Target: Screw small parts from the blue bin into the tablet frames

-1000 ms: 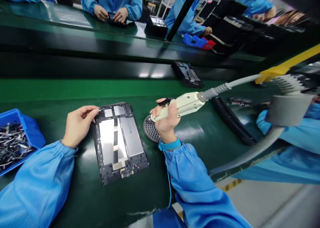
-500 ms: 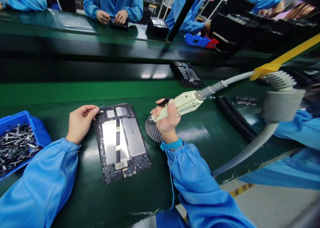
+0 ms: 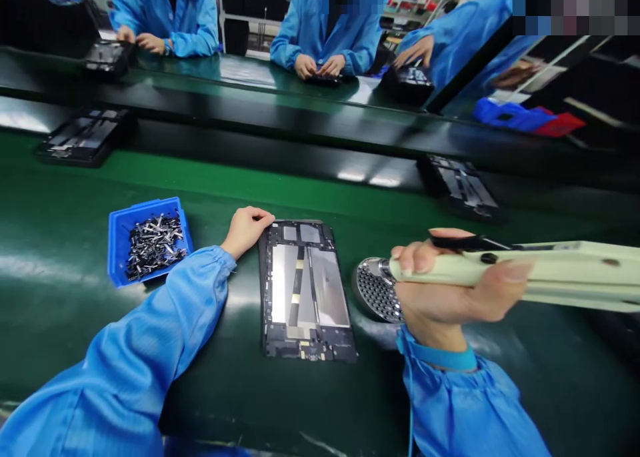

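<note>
An opened tablet (image 3: pixel 329 287), its silver battery cells and dark flex strips exposed, lies on the green bench in front of me. My left hand (image 3: pixel 247 230) is at its upper left corner, thumb and fingers pinched together; what lies between the fingertips is too small to make out. To the right, my right hand (image 3: pixel 445 283) is wrapped around a pale cream electric screwdriver (image 3: pixel 565 270) with a black lever. Its metal nose points left, over a round perforated metal dish (image 3: pixel 375 293), clear of the tablet. The hand partly covers the dish.
Left of my left hand stands a blue bin (image 3: pixel 119 250) full of small flex parts (image 3: pixel 157 237). Further back are a tablet in a black tray (image 3: pixel 83 137) and another tray (image 3: pixel 460 187). Across the line, co-workers' hands (image 3: pixel 320 65) work at a raised bench.
My view has swung left, bringing the whole blue bin into sight. My right hand has come up nearer the camera with the screwdriver lying more level. My left hand stays at the tablet's corner.
</note>
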### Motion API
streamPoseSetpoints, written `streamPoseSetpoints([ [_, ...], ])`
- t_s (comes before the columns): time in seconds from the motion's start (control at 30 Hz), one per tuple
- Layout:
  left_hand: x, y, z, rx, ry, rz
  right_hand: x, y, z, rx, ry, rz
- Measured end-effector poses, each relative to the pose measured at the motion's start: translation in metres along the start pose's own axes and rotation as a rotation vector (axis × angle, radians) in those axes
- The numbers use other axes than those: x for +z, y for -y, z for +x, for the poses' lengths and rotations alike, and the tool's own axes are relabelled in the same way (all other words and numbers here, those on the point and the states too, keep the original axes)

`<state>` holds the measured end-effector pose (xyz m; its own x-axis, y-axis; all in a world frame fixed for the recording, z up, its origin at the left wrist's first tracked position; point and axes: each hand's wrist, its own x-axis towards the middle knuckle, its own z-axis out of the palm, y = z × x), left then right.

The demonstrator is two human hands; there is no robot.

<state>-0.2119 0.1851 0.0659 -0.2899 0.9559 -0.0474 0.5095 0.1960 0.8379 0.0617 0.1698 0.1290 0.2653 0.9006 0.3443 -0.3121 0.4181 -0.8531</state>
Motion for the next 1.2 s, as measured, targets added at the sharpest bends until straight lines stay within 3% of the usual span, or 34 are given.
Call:
streamPoseSetpoints([
  [0.33, 0.005, 0.001, 0.003, 0.030, -0.004, 0.115, 0.068, -0.008, -0.003, 0.008, 0.196, 0.046],
  [0.53, 0.002, 0.002, 0.006, 0.049, 0.048, 0.146, 0.129, -0.044, 0.000, 0.104, 0.219, 0.058],
  [0.67, 0.002, 0.003, 0.008, 0.053, 0.068, 0.176, 0.155, -0.074, 0.002, 0.131, 0.232, 0.033],
  [0.87, 0.005, 0.005, 0.008, 0.050, 0.076, 0.222, 0.165, -0.101, 0.003, 0.145, 0.225, 0.010],
  [1.2, 0.005, 0.004, 0.006, 0.048, 0.085, 0.233, 0.163, -0.104, 0.002, 0.153, 0.205, -0.010],
])
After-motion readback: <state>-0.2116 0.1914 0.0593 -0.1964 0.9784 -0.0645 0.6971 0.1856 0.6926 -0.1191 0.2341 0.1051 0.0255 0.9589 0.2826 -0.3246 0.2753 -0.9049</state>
